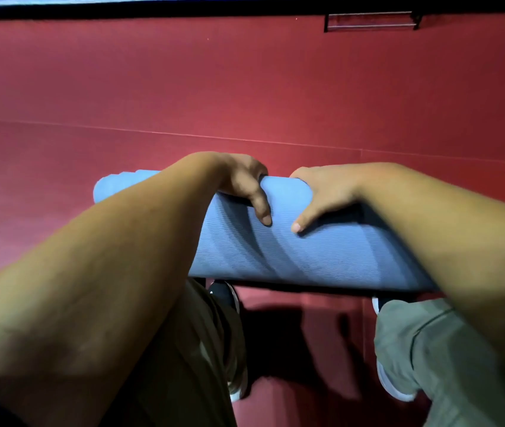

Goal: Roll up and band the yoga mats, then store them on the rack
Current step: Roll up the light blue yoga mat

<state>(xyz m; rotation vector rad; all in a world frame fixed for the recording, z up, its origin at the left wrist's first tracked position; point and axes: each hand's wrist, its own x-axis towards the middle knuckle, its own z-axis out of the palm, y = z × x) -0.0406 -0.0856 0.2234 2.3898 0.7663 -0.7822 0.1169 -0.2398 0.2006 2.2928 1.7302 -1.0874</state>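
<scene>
The rolled blue mat (322, 254) is gripped by the left hand (242, 183) and right hand (325, 192). It is held crosswise beneath them.

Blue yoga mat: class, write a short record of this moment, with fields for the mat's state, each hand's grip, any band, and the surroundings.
mat: blue yoga mat, rolled up, crosswise in front of the person's legs
left grip: left hand curled over the roll, thumb on the near side
right grip: right hand likewise, close beside it
band: none visible on the part that shows
floor: red floor
background: black metal frame, upper right, too small to identify
</scene>
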